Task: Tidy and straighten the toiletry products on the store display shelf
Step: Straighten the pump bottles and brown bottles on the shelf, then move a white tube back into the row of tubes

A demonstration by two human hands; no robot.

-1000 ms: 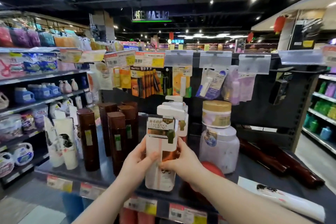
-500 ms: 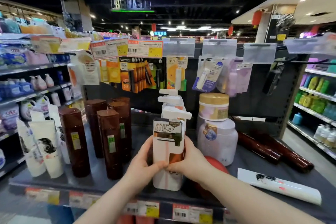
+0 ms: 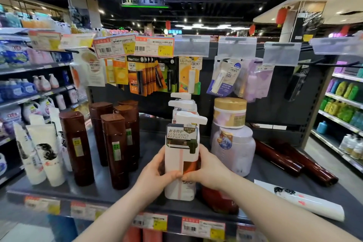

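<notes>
Gripping the white pump bottle [image 3: 181, 163] with my left hand [image 3: 157, 173] and right hand [image 3: 208, 171], I hold it upright at the shelf [image 3: 98, 192] front. Brown bottles [image 3: 115, 149] stand left of my hands; a big jar [image 3: 232, 149] and a red tub [image 3: 218, 200] crowd the right.

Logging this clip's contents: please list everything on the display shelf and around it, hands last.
pump bottles: three, white, shelf centre, in a row front to back
brown bottles: five, upright, left of centre
white tubes: several, upright, shelf's left end
jar: one, lavender, gold-lidded tub stacked on it, right of pumps
dark red bottles: two, lying down, right rear
white tube: one, lying at right front
hanging lip-care packs: many, orange and purple, on pegs above
left hand, right hand: both grip the front pump bottle
</notes>
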